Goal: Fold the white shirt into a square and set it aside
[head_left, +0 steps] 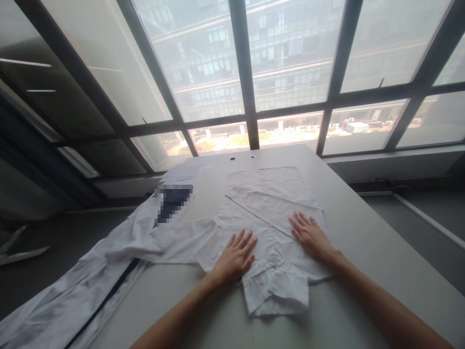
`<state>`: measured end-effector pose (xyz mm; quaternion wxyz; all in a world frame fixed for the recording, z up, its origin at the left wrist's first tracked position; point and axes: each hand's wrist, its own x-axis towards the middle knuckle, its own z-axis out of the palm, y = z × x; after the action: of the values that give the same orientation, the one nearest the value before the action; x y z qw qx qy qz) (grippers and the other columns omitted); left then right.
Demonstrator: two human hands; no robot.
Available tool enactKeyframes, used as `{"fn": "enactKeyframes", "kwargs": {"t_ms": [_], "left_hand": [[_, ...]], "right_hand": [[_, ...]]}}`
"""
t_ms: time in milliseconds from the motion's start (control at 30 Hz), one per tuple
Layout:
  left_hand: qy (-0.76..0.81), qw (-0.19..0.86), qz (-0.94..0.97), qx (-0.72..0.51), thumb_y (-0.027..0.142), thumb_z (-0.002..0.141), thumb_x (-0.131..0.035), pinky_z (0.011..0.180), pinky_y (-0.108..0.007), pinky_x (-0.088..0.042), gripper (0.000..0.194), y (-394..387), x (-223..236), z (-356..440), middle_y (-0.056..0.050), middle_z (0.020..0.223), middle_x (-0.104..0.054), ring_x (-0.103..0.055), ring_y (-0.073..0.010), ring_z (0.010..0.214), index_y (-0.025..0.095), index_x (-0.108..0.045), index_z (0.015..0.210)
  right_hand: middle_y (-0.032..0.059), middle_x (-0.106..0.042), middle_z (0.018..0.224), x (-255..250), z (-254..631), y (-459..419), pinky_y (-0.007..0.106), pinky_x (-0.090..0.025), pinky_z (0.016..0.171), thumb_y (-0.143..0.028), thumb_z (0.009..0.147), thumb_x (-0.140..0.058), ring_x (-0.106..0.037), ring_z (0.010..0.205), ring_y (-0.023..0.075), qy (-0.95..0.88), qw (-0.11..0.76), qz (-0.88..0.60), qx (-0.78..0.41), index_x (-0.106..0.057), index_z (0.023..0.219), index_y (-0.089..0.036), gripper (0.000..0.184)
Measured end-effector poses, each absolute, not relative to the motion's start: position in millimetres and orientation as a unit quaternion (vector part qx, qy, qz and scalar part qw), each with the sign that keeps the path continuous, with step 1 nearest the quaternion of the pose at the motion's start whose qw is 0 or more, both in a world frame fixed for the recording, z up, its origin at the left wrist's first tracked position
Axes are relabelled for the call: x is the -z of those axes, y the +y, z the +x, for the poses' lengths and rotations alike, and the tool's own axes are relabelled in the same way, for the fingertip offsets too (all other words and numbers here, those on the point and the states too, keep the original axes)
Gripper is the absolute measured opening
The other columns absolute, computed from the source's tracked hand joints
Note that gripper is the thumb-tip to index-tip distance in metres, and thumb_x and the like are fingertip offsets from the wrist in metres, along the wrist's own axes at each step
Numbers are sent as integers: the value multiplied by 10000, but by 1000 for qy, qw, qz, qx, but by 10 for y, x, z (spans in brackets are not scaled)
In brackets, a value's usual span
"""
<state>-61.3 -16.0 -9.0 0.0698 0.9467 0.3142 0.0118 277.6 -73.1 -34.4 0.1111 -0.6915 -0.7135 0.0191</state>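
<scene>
A white shirt (265, 182) lies spread on a white table (366, 271), its collar (279, 293) towards me. One sleeve (272, 211) appears folded slantwise across the body, and white cloth (181, 242) stretches out to the left. My left hand (235, 256) rests palm down on the shirt, left of the collar, fingers spread. On the other side, my right hand (311, 236) presses flat on the cloth a little farther up, its fingers slightly apart. Neither hand grips anything.
Piled white garments (94, 271) with a dark navy strip hang over the table's left edge. A pixelated navy patch (174, 203) shows among them. Two small holes (233, 158) mark the table's far end, in front of tall framed windows (250, 97).
</scene>
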Motion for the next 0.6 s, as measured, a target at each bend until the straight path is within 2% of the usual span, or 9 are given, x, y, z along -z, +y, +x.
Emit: {"fn": "enactKeyframes", "kwargs": {"t_ms": [367,600], "left_hand": [[303,108,946,-28,459,1026,-428,1240,-549,-144,605,-612,39,-579,-38,1674,-199,-109,-296,1549,329,-278,1596],[304,140,942,-39,455,998,-481,1229,-581,-174,611,-673,30,-524,-35,1663,-245,-124,-312,1547,337,-327,1577]], "right_hand": [[93,-296,1639,483,2867,-1238,521,-205,1213,-422,1040,-302,-232,1524,258,-710,99,-697,9,-387,1555,-226,557],[109,-360,1611,552,2919,-1345,544,-248,1198,-434,1030,-311,-285,1506,266,-708,109,-698,27,-423,1535,-226,557]]}}
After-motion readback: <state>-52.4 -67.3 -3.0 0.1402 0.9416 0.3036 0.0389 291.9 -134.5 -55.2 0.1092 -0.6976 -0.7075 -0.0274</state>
